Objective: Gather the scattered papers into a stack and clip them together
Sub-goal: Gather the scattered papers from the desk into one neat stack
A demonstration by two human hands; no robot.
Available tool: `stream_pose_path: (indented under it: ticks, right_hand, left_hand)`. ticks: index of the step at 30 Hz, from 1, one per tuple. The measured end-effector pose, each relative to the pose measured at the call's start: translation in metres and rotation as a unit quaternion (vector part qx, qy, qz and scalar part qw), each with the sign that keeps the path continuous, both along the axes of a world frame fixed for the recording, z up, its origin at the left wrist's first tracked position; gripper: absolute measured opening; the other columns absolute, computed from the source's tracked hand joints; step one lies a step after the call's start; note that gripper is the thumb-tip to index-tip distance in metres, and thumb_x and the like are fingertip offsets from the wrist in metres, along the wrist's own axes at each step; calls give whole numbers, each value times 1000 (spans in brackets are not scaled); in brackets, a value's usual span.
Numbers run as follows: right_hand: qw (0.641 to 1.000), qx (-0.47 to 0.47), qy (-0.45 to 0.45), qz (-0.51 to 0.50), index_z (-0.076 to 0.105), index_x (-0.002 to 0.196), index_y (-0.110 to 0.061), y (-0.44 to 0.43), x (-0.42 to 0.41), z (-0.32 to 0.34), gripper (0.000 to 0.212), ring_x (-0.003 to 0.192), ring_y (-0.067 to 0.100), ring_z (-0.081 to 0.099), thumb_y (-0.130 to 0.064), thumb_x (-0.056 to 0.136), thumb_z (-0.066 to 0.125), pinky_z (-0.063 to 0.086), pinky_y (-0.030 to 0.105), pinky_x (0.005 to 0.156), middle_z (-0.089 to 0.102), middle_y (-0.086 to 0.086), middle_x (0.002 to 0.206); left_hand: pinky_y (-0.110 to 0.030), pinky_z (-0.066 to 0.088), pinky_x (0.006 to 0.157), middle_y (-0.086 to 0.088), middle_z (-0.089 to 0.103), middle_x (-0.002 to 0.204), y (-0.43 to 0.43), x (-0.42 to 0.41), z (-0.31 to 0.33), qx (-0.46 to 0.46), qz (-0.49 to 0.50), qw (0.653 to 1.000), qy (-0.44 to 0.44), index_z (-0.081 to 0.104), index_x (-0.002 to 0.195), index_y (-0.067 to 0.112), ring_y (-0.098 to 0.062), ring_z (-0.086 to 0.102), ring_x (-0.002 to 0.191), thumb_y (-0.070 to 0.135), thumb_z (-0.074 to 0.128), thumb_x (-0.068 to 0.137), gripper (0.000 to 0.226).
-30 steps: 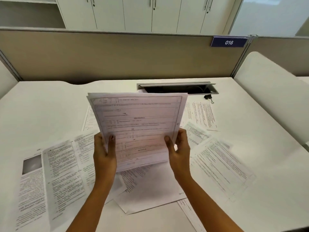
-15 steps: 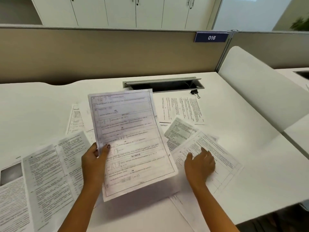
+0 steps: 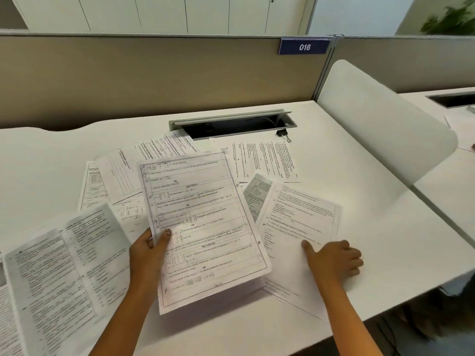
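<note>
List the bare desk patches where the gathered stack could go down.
Free: the desk right of the right hand, up to the white divider; also far left, before the beige partition. Crowded: loose papers span the middle; the binder clip sits by the cable slot.

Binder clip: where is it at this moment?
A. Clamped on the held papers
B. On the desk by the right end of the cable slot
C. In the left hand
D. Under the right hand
B. The binder clip lies on the desk beside the right end of the cable slot, far from the left hand holding the papers and the right hand.
</note>
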State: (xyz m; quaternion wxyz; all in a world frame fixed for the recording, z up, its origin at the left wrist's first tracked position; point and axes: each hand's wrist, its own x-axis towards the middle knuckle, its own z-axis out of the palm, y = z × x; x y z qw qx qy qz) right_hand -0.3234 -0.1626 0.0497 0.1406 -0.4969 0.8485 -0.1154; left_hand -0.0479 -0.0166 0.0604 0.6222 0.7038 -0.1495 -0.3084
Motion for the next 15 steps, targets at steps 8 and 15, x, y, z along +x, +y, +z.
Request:
stream_pose_path:
  ticks: [8,15]
  right_hand:
    - [996,-13,45,74,42,114,3,10,36,-1,77,111,36,44,-57,74,68,37,40,93,47,24,121]
    - [999,-6,-4,49,42,113,3,-11,65,7,80,111,36,45,-52,66,77,38,39,93,45,25,122]
  left_hand:
    - [-35,53,79,2,70,105,-1,-1,-4,-15,-2,999,30,63,115,21,-19,67,95,17,61,90,26]
    - [-38,54,81,-1,70,107,5,2,-7,-19,4,999,42,63,116,21,-21,67,96,14,61,90,27]
